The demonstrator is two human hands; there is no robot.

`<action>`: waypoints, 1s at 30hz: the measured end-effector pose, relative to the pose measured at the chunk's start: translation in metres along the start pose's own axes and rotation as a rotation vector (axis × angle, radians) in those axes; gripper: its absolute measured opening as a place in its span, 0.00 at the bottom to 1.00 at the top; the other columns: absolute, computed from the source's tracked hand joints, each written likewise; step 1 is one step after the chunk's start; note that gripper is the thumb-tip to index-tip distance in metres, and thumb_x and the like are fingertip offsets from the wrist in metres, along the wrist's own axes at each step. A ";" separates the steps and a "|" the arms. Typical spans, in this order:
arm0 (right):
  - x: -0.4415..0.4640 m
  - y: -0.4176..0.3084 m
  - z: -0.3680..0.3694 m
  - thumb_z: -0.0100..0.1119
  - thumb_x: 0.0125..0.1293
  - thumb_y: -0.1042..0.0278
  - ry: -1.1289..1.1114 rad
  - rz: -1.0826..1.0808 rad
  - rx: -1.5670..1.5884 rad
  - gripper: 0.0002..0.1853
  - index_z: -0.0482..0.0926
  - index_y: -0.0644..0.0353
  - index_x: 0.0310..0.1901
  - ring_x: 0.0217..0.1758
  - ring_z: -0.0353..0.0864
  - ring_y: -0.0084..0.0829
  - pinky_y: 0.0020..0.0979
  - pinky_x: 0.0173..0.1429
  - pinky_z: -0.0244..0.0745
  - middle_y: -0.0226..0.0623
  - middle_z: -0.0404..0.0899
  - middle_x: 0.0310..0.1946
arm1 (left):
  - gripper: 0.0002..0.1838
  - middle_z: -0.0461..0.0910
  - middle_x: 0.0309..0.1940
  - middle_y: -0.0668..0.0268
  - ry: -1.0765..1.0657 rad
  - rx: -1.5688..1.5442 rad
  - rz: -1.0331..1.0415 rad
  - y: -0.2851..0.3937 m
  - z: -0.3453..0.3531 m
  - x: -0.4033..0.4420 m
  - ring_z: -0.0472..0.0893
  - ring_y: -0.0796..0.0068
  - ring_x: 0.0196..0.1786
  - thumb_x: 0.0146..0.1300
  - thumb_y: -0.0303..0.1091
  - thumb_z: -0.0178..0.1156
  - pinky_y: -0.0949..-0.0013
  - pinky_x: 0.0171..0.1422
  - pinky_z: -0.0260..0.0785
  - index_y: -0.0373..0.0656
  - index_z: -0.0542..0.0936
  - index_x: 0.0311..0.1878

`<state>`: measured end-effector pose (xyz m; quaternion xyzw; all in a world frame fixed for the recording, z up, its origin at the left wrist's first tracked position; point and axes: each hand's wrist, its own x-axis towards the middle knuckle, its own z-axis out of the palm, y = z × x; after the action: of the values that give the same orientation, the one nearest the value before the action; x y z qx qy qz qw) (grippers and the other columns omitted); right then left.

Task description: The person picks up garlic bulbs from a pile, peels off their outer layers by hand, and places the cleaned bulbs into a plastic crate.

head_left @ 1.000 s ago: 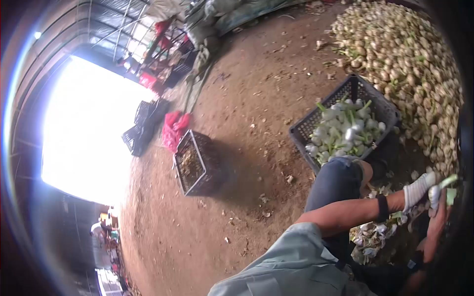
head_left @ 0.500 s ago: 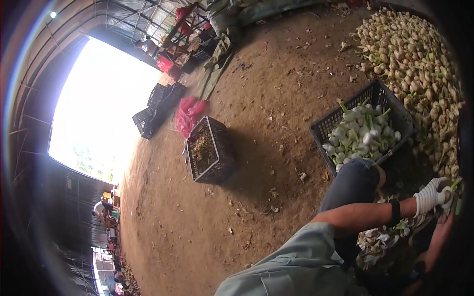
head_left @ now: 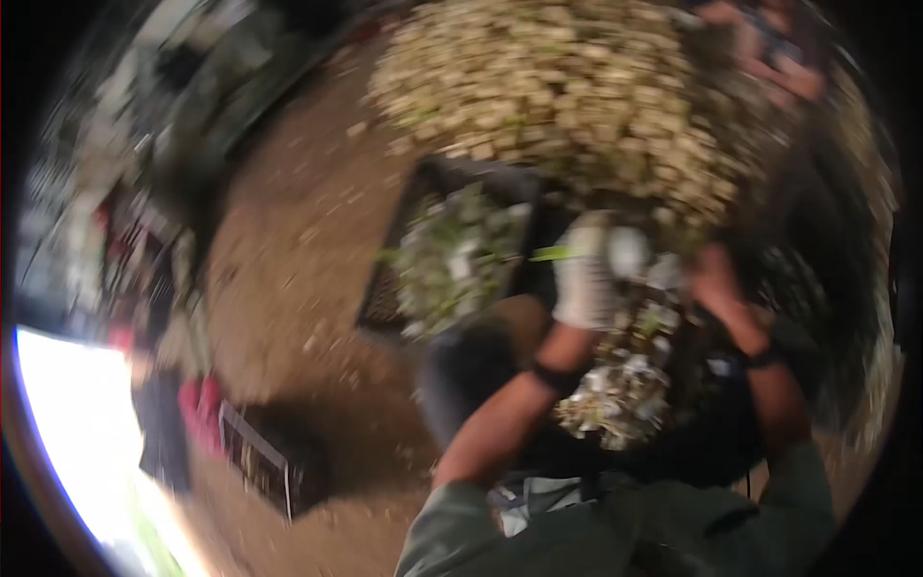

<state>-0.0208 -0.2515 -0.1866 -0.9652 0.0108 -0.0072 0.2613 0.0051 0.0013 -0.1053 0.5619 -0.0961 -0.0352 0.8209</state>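
My left hand [head_left: 585, 279], in a white glove, is closed on a white bulb [head_left: 627, 252]; a green stem [head_left: 553, 253] sticks out on the hand's left side. My right hand [head_left: 713, 281] is bare and blurred to the right of the bulb, its fingers smeared by motion. Left of my gloved hand stands a black crate [head_left: 385, 298] holding white bulbs with green stems [head_left: 461, 260]. Below my hands, between my legs, lies a heap of peelings [head_left: 620, 394].
Beyond the crate spreads a large pile of yellowish bulbs [head_left: 548, 82]. Another person's arms [head_left: 760, 58] show at the top right. A second crate [head_left: 255, 452] and a pink bag [head_left: 202, 413] are on the ground at the lower left.
The view has swung right, so the crates and pile appear farther left and both my arms show. My gloved hand still holds a bulb; my right hand is now apart from it.
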 end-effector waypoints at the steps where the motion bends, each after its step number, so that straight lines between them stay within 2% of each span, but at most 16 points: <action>1: -0.014 -0.056 -0.036 0.56 0.56 0.76 -0.112 -0.021 0.082 0.06 0.80 0.66 0.35 0.33 0.79 0.54 0.46 0.35 0.71 0.52 0.78 0.27 | 0.18 0.82 0.36 0.63 0.164 -0.380 -0.110 0.003 0.013 -0.003 0.82 0.71 0.37 0.71 0.47 0.51 0.69 0.40 0.77 0.41 0.78 0.47; 3: -0.037 -0.053 -0.026 0.60 0.61 0.68 -0.025 -0.308 -0.012 0.10 0.81 0.64 0.41 0.37 0.80 0.53 0.47 0.37 0.73 0.54 0.79 0.29 | 0.23 0.82 0.38 0.62 0.156 -0.553 -0.251 0.016 0.020 -0.001 0.82 0.70 0.38 0.68 0.54 0.54 0.67 0.40 0.78 0.41 0.79 0.47; 4: -0.037 -0.066 -0.027 0.60 0.61 0.68 -0.025 -0.300 -0.013 0.10 0.81 0.64 0.41 0.37 0.80 0.53 0.47 0.37 0.73 0.54 0.79 0.29 | 0.23 0.82 0.38 0.62 0.152 -0.555 -0.259 0.017 0.020 0.002 0.82 0.70 0.38 0.68 0.54 0.54 0.67 0.40 0.78 0.41 0.79 0.47; 7: -0.041 -0.089 -0.041 0.60 0.57 0.70 -0.266 -0.334 0.091 0.12 0.80 0.62 0.44 0.35 0.80 0.54 0.49 0.37 0.73 0.51 0.78 0.26 | 0.30 0.83 0.40 0.62 0.124 -0.491 -0.346 0.013 0.021 -0.001 0.82 0.70 0.38 0.67 0.61 0.52 0.68 0.39 0.77 0.39 0.80 0.48; 9: -0.040 -0.090 -0.048 0.63 0.60 0.64 -0.469 -0.344 0.064 0.13 0.80 0.62 0.44 0.33 0.80 0.52 0.47 0.36 0.73 0.50 0.78 0.28 | 0.36 0.83 0.42 0.61 0.050 -0.469 -0.362 0.006 0.024 -0.003 0.81 0.71 0.39 0.67 0.67 0.48 0.68 0.40 0.76 0.38 0.80 0.49; 10: -0.041 -0.089 -0.054 0.65 0.61 0.56 -0.459 -0.385 0.103 0.18 0.79 0.64 0.44 0.30 0.80 0.51 0.46 0.34 0.74 0.48 0.79 0.30 | 0.39 0.83 0.45 0.61 0.044 -0.404 -0.334 0.010 0.030 -0.006 0.81 0.72 0.40 0.67 0.70 0.44 0.69 0.42 0.75 0.37 0.80 0.51; 11: -0.039 -0.086 -0.052 0.65 0.61 0.56 -0.455 -0.379 0.110 0.18 0.79 0.64 0.44 0.30 0.80 0.51 0.46 0.34 0.74 0.48 0.79 0.30 | 0.39 0.83 0.45 0.61 0.039 -0.398 -0.341 0.009 0.031 -0.007 0.81 0.72 0.40 0.67 0.70 0.44 0.69 0.42 0.75 0.37 0.80 0.51; 13: -0.037 -0.079 -0.048 0.64 0.63 0.50 -0.119 -0.642 0.216 0.24 0.78 0.67 0.45 0.26 0.81 0.46 0.43 0.33 0.75 0.45 0.81 0.31 | 0.40 0.82 0.47 0.61 0.008 -0.114 -0.191 0.005 0.034 -0.009 0.80 0.73 0.44 0.68 0.69 0.42 0.70 0.47 0.73 0.36 0.80 0.53; 14: -0.037 -0.079 -0.051 0.64 0.63 0.50 -0.112 -0.629 0.219 0.24 0.78 0.67 0.45 0.26 0.81 0.46 0.43 0.33 0.75 0.45 0.81 0.31 | 0.40 0.80 0.52 0.59 -0.119 0.028 -0.090 0.008 0.032 -0.009 0.77 0.73 0.50 0.69 0.68 0.41 0.70 0.54 0.70 0.35 0.78 0.57; 16: -0.037 -0.084 -0.061 0.64 0.65 0.49 -0.184 -0.189 0.678 0.27 0.76 0.70 0.48 0.26 0.83 0.36 0.36 0.31 0.77 0.42 0.83 0.33 | 0.37 0.80 0.48 0.62 -0.156 0.125 0.018 -0.007 0.031 -0.006 0.78 0.74 0.48 0.70 0.64 0.43 0.70 0.53 0.71 0.36 0.75 0.60; 19: -0.041 -0.093 -0.080 0.64 0.65 0.50 -0.151 -0.147 0.732 0.28 0.75 0.71 0.51 0.27 0.82 0.28 0.30 0.29 0.76 0.42 0.83 0.35 | 0.31 0.79 0.45 0.64 -0.201 0.230 0.136 -0.006 0.040 -0.011 0.77 0.74 0.47 0.71 0.56 0.47 0.69 0.54 0.70 0.37 0.72 0.63; 21: -0.044 -0.095 -0.074 0.65 0.63 0.58 -0.108 -0.188 0.704 0.23 0.75 0.71 0.50 0.25 0.81 0.25 0.28 0.27 0.74 0.43 0.83 0.33 | 0.29 0.76 0.49 0.62 -0.273 0.196 -0.025 0.000 0.045 -0.015 0.75 0.72 0.51 0.71 0.52 0.48 0.67 0.58 0.68 0.38 0.72 0.63; 23: -0.047 -0.103 -0.072 0.61 0.62 0.71 -0.200 -0.018 0.737 0.15 0.76 0.72 0.47 0.34 0.78 0.18 0.24 0.37 0.74 0.34 0.82 0.33 | 0.27 0.75 0.50 0.62 -0.299 0.222 -0.023 -0.009 0.041 -0.015 0.74 0.70 0.54 0.71 0.49 0.49 0.65 0.61 0.66 0.38 0.72 0.62; 24: -0.046 -0.105 -0.072 0.59 0.61 0.74 -0.188 0.023 0.664 0.11 0.77 0.71 0.43 0.31 0.78 0.19 0.24 0.36 0.74 0.33 0.82 0.30 | 0.27 0.76 0.49 0.62 -0.289 0.190 -0.004 -0.015 0.039 -0.016 0.75 0.70 0.53 0.71 0.50 0.49 0.65 0.61 0.67 0.37 0.73 0.62; 28: -0.047 -0.092 -0.059 0.61 0.59 0.69 -0.098 -0.099 0.730 0.14 0.77 0.71 0.42 0.23 0.78 0.24 0.28 0.26 0.72 0.42 0.80 0.25 | 0.30 0.77 0.53 0.60 -0.231 0.150 0.023 -0.020 0.041 -0.017 0.76 0.69 0.55 0.70 0.54 0.49 0.65 0.61 0.67 0.36 0.73 0.62; 30: -0.049 -0.096 -0.063 0.60 0.61 0.68 -0.246 0.152 1.027 0.12 0.77 0.70 0.40 0.22 0.76 0.21 0.27 0.27 0.71 0.38 0.79 0.24 | 0.33 0.77 0.55 0.60 -0.207 0.098 -0.013 -0.019 0.040 -0.019 0.75 0.69 0.56 0.70 0.57 0.49 0.65 0.62 0.67 0.35 0.72 0.62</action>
<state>-0.0693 -0.1993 -0.0840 -0.7034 0.0450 0.1205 0.6991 -0.0201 -0.0392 -0.1108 0.5954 -0.1785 -0.0936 0.7777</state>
